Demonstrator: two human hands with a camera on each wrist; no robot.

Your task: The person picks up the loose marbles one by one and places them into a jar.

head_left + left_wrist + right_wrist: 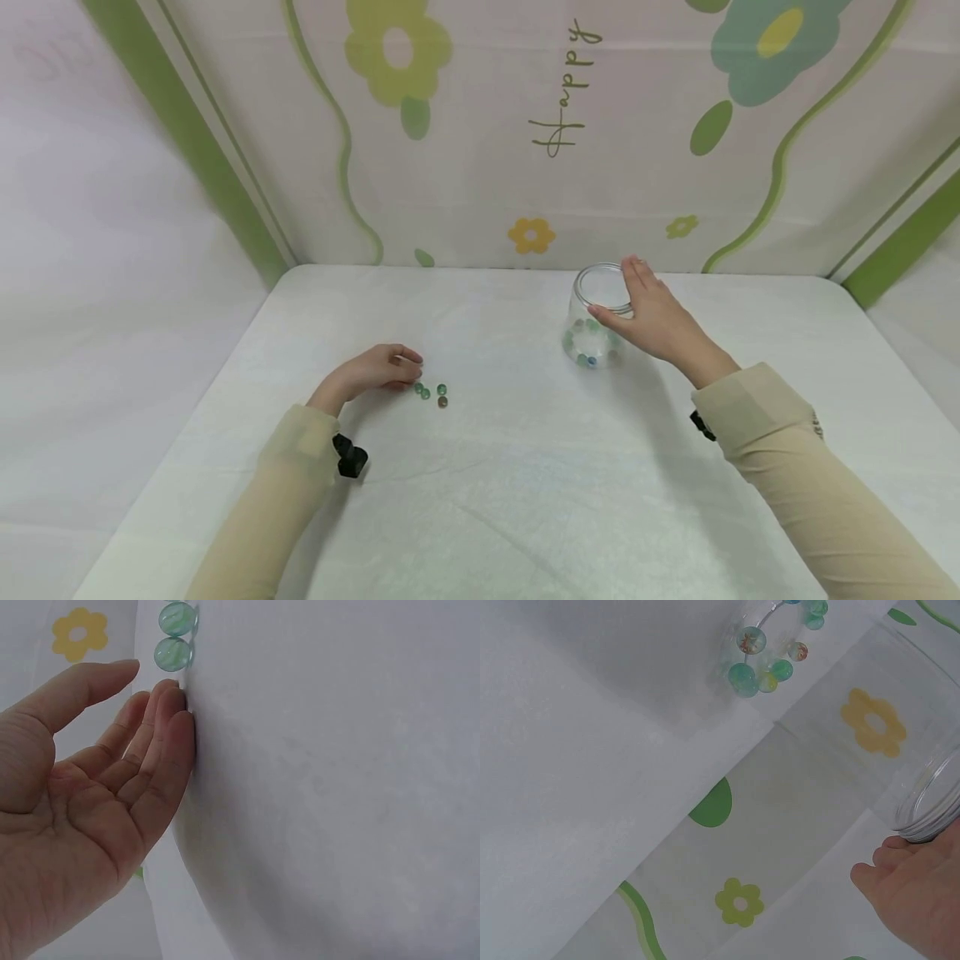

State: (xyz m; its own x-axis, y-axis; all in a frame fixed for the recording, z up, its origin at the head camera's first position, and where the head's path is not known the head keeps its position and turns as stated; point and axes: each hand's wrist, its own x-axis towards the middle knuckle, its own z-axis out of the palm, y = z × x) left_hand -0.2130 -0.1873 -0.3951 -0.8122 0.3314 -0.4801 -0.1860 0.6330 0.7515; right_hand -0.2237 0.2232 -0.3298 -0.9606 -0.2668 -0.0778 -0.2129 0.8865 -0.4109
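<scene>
In the head view a clear glass jar stands upright toward the back of the table, with several marbles ringed round its bottom. My right hand holds the jar at its metal-coloured rim, thumb on the near side and fingers at the far side. Further left, my left hand lies low over the table, fingers relaxed and nothing between them. Just past its fingertips sit several green marbles and a brownish marble. Close up in the left wrist view, a green marble lies right beyond the fingertips.
A white cloth covers the table. Behind its far edge hangs a pale curtain with flowers and lettering. Dark wrist cameras are worn at the left cuff and the right cuff.
</scene>
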